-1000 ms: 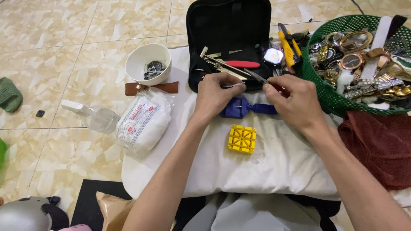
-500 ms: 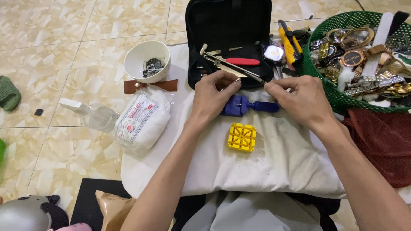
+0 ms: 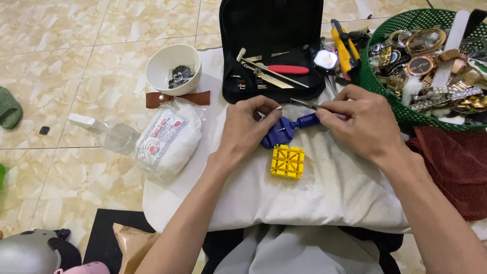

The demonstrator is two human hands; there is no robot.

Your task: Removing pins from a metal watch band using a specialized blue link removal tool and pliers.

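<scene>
My left hand pinches the round end of a blue plastic tool that lies on a white cloth. My right hand grips a thin red-handled metal tool whose tip points left above the blue tool's handle. A yellow square plastic block sits on the cloth just below the blue tool, between my two wrists.
An open black tool case with a red-handled tool lies behind my hands. At right stand a green basket of watches and a dark red cloth. At left are a white bowl, a brown strap, a white packet.
My right hand has drawn back to the right and now holds the thin tool over the blue tool's handle. My left hand stays on the blue tool's round end.
</scene>
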